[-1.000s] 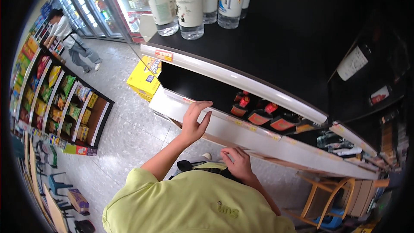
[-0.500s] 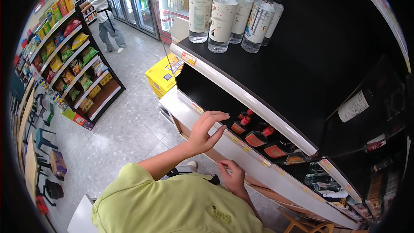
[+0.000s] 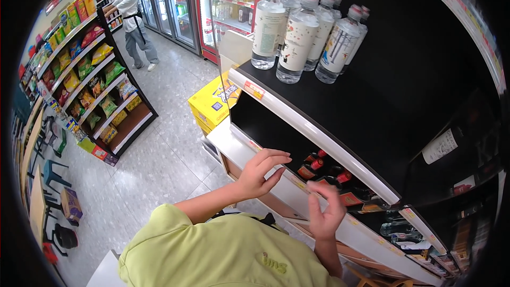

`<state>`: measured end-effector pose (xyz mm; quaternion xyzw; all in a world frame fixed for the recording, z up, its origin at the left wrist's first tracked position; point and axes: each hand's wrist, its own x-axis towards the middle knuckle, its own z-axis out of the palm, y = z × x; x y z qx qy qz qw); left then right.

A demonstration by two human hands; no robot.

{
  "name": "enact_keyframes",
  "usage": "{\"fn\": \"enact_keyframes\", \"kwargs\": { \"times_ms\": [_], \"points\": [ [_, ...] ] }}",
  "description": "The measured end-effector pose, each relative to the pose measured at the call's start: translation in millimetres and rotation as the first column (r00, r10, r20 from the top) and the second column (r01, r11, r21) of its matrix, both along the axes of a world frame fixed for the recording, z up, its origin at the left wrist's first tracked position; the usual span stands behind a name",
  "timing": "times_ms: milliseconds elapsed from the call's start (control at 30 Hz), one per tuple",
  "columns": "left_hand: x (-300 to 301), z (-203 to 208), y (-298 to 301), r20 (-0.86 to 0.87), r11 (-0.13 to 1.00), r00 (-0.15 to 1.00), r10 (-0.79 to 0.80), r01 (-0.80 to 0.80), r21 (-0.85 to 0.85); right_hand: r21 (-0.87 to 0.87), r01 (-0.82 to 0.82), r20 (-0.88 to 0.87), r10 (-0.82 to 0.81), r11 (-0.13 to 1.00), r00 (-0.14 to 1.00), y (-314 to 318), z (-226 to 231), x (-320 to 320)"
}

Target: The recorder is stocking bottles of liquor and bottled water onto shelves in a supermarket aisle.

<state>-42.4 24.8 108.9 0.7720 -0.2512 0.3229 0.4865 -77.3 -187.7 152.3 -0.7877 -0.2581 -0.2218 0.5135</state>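
Note:
My left hand (image 3: 261,173) is in front of the shelf unit, its fingers apart and nothing between them. To its right, my right hand (image 3: 326,210) is raised with curved fingers and thumb apart, holding nothing; its fingertips are slightly blurred. Just beyond both hands, several dark bottles with red caps (image 3: 317,163) lie or stand on the lower shelf, partly hidden by the shelf above and my right hand. On the upper shelf (image 3: 319,122), several clear water bottles (image 3: 298,37) with white illustrated labels and pale caps stand grouped at the left end.
A yellow carton (image 3: 210,102) sits beside the shelf's left end. Across the tiled floor (image 3: 159,149) stands a snack rack (image 3: 101,69), with a person (image 3: 133,21) behind it near glass-door fridges (image 3: 175,5). One bottle (image 3: 440,146) lies at the far right.
My right hand has risen from near my waist toward the lower shelf, its fingers opening. My left hand has shifted slightly right. The whole view has moved a little.

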Motion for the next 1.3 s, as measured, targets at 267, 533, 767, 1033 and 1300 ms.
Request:
{"fn": "enact_keyframes", "kwargs": {
  "times_ms": [267,533,767,1033,1300],
  "points": [
    [-2.1,-7.2,61.8,0.030,0.998,0.997,0.065,-0.064,-0.006,0.015,0.203,0.276,-0.199,0.979,0.940,82.2,58.8,87.2],
    [-1.6,-13.0,112.6,0.054,0.998,0.997,0.057,-0.056,-0.020,0.068,0.387,0.258,-0.391,0.919,0.883,137.6,77.8,149.3],
    [4.8,-10.7,151.2,0.065,1.000,0.998,-0.006,0.004,0.030,-0.046,0.632,0.204,-0.612,0.774,0.764,165.8,104.5,196.4],
    [0.3,-19.9,162.3,0.092,0.999,0.996,-0.013,0.009,0.044,-0.283,0.681,0.003,-0.709,0.676,0.705,186.1,130.4,220.0],
    [-6.7,-24.4,133.2,0.081,0.997,0.994,0.075,-0.077,0.020,-0.119,0.565,-0.012,-0.570,0.816,0.821,171.9,126.7,224.6]
  ]
}}
